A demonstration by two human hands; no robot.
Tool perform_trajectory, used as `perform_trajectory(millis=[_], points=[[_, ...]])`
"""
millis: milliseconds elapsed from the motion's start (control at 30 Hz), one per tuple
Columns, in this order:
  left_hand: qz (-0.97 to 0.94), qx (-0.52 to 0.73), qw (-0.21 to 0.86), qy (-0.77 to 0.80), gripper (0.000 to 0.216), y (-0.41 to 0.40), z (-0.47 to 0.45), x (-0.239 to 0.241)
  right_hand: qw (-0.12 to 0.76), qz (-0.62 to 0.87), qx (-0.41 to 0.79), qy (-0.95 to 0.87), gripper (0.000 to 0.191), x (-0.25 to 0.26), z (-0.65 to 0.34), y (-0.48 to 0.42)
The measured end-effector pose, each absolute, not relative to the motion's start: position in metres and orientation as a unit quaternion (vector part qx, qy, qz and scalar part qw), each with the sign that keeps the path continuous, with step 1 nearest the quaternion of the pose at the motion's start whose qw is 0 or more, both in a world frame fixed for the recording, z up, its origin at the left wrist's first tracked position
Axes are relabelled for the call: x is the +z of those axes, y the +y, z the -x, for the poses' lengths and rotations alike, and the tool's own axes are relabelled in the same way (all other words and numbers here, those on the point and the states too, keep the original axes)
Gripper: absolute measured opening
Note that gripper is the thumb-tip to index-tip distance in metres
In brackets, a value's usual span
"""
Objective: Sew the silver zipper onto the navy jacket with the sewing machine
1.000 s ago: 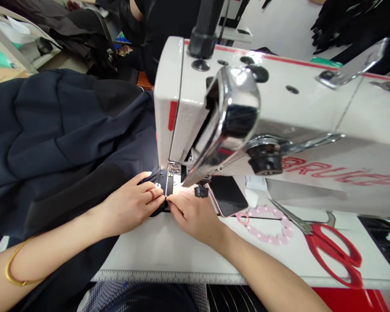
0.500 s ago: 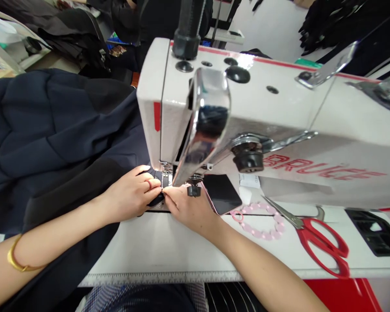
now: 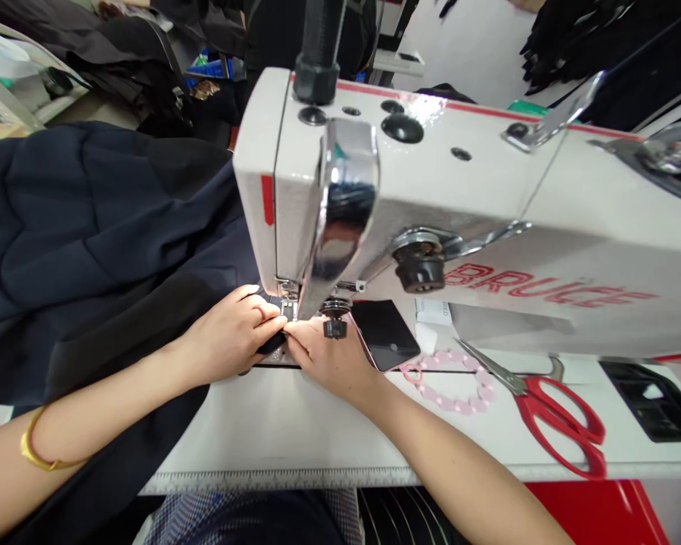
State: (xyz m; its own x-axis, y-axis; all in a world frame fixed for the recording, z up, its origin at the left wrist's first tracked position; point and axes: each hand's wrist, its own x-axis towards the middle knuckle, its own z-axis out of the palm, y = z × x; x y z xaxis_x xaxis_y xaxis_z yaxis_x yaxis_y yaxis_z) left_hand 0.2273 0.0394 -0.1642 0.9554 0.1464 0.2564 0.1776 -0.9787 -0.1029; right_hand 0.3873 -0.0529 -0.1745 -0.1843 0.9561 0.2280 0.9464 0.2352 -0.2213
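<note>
A large dark navy garment [image 3: 91,227] lies over the left of the white sewing table [image 3: 284,431]. A white sewing machine [image 3: 431,189] with red lettering stands over it. My left hand [image 3: 232,337] is curled, pinching the dark fabric edge with its zipper [image 3: 287,310] just below the needle area. My right hand [image 3: 326,359] meets it from the right, fingers pinched on the same edge. A gold bangle [image 3: 34,450] sits on my left wrist. The needle itself is hidden behind the machine head.
A black phone [image 3: 386,333] lies right of the presser foot. A pink bead bracelet [image 3: 451,382] and red-handled scissors [image 3: 556,420] lie further right. A ruler strip [image 3: 272,478] runs along the table's front edge. Dark clothes and another person are behind the machine.
Both hands have slid the fabric edge a little further under the machine head, so less zipper shows. The view has shifted slightly left.
</note>
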Motion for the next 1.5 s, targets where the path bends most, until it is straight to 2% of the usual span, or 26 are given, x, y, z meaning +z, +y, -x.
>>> perform_trajectory(millis=[333,467,733,933,1100,1500], points=[[0.989,-0.113,0.053,-0.084,0.029,0.041,-0.226,-0.167,0.178,0.632,-0.02,-0.754,0.025,-0.171,-0.384,-0.053],[0.988,-0.115,0.049,-0.092,0.034,0.04,-0.227,-0.167,0.161,0.622,0.018,-0.766,0.018,-0.172,-0.391,-0.052],[0.984,-0.147,0.078,-0.07,0.022,0.036,-0.22,-0.171,0.113,0.565,-0.016,-0.817,0.022,-0.172,-0.401,-0.049],[0.984,-0.155,0.077,-0.045,0.029,0.034,-0.219,-0.171,0.083,0.61,0.038,-0.788,0.023,-0.162,-0.395,-0.045],[0.986,-0.148,0.057,-0.058,0.029,0.032,-0.221,-0.166,0.062,0.654,0.077,-0.75,0.031,-0.157,-0.389,-0.042],[0.988,-0.115,0.07,-0.073,0.03,0.029,-0.22,-0.167,0.066,0.692,0.066,-0.715,0.027,-0.158,-0.385,-0.044]])
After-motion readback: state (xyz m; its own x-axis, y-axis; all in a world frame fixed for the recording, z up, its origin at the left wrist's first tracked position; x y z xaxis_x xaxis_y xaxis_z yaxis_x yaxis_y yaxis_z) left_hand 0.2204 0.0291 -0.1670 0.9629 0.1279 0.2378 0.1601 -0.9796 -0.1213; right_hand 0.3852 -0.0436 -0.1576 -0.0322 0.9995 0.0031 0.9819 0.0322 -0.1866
